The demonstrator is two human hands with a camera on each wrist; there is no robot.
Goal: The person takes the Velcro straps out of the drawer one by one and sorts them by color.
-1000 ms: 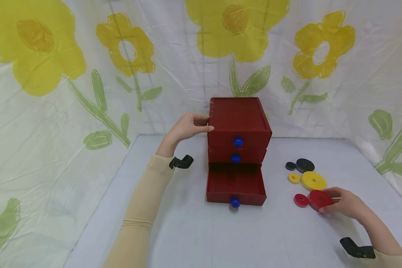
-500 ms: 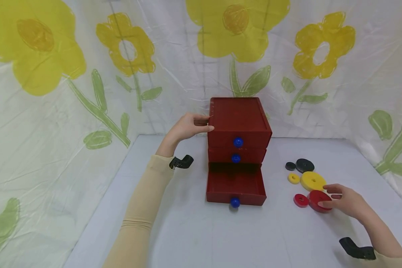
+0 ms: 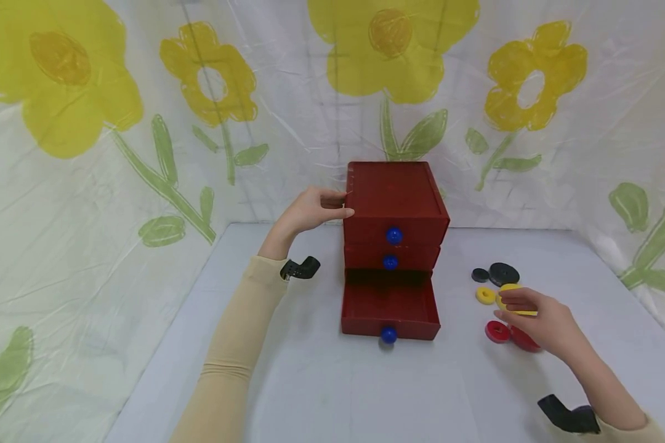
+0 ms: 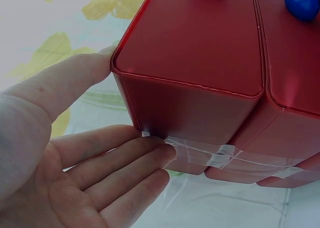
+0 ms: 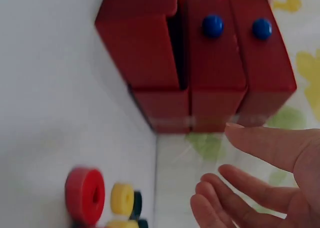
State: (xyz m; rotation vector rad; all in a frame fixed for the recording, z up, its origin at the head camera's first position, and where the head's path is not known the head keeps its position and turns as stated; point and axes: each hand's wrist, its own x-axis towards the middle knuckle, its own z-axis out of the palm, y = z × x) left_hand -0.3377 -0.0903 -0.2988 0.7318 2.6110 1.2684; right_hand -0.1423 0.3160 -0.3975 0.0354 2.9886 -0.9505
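A dark red chest of drawers (image 3: pixel 396 189) stands in the middle of the table, its bottom drawer (image 3: pixel 366 325) pulled out. My left hand (image 3: pixel 309 210) rests on the chest's top left side; in the left wrist view, the thumb touches a corner and nearly straight fingers (image 4: pixel 127 195) lie against the side. Holding nothing, my right hand (image 3: pixel 548 323) hovers with spread, slightly bent fingers over the large yellow disc (image 3: pixel 508 287) and large red disc (image 3: pixel 524 340), partly hiding both. A small red disc (image 3: pixel 491 335) lies just left of it.
Behind the yellow disc lie a small yellow ring (image 3: pixel 479 296), a large black disc (image 3: pixel 503 274) and a small black disc (image 3: pixel 479 275). Blue knobs (image 3: pixel 394 235) stick out from the drawers. A flower-printed sheet (image 3: pixel 288 129) hangs behind the white table (image 3: pixel 321 394).
My right hand has let go of the large red disc, lifted, and moved left and away from me over the yellow disc. My left hand has stayed on the chest.
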